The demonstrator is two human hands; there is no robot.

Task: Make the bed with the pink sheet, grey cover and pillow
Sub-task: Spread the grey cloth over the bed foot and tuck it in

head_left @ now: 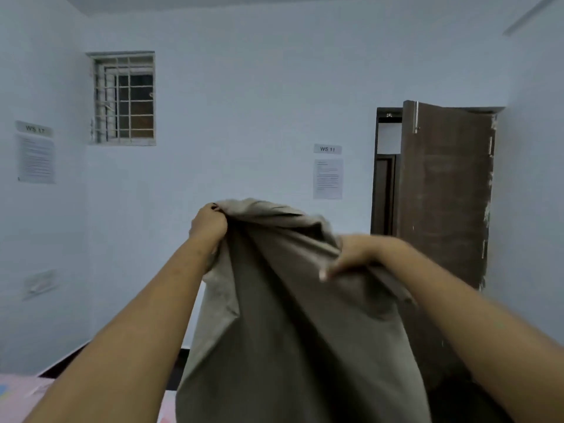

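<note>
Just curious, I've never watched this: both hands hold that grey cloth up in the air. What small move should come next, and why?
Probably draw the hands apart along the top edge: the left hand and right hand grip the grey cover close together, so it hangs bunched in folds, with the pink sheet showing below.

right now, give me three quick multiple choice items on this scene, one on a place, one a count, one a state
1. Where does the pink sheet show in the view? A top right; B bottom left; C centre.
2. How many hands grip the grey cover? A none; B one; C two.
3. The brown door is: A shut; B standing open; C lying on the floor.

Answers: 1 B, pink shows only in the lower left corner. 2 C, the left hand and right hand both clutch its raised top. 3 B, its leaf swings clear of the dark frame.
</note>
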